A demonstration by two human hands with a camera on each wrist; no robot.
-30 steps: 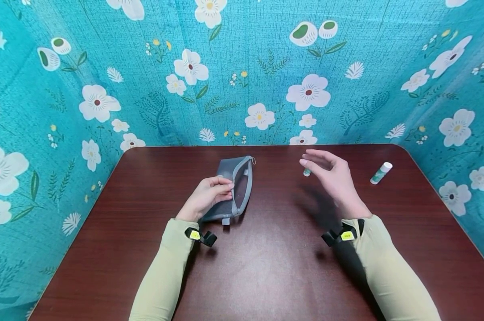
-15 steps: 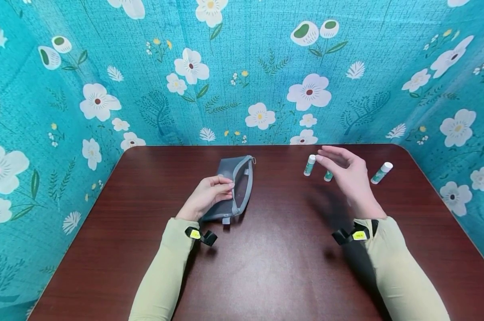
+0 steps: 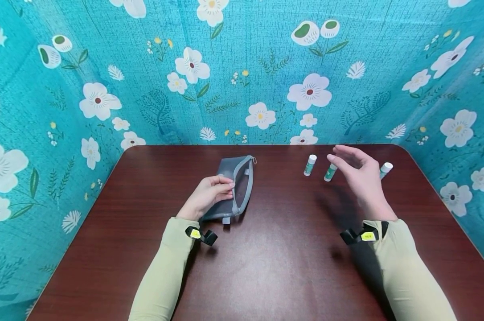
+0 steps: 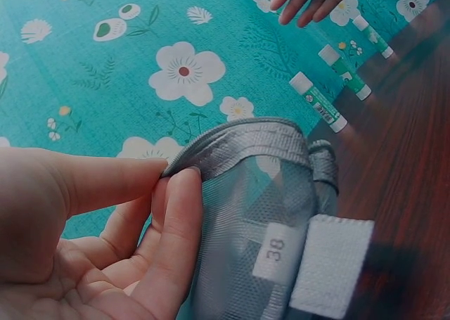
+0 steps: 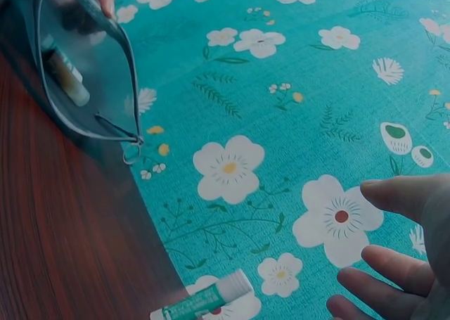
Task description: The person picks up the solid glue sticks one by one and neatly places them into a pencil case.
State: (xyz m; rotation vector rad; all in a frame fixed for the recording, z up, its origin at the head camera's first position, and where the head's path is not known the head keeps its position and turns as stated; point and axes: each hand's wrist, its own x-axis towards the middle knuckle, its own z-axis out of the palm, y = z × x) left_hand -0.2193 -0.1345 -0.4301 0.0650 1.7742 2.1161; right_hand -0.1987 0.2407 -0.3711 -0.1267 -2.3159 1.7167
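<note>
1. One pale sleeve (image 3: 162, 263) came in at the left, a small black camera (image 3: 207, 238) strapped at its wrist.
2. The left hand (image 3: 207, 194) was pinching the rim of the pouch between thumb and fingers.
3. The pouch (image 3: 225, 207), grey and see-through, was on the tabletop (image 3: 266, 249), left of centre, its zipped mouth gaping toward the right. A label (image 4: 274, 253) on it read "38", and a ring (image 3: 254, 160) hung at the zip's far end.
4. Inside the pouch lay an inner tube (image 5: 65, 77), seen from the right wrist.
5. The first tube (image 3: 310, 165), green and white with a white cap, stood upright, well apart from the pouch.
6. The middle tube (image 3: 330, 173) stood just beside it, also upright.
7. The right hand (image 3: 360, 171) was released and held nothing, thumb and fingers spread apart near the middle tube.
8. The last tube (image 3: 385, 168) stood behind that hand, partly hidden.
9. Flowered turquoise cloth (image 3: 226, 67) hung behind everything.
</note>
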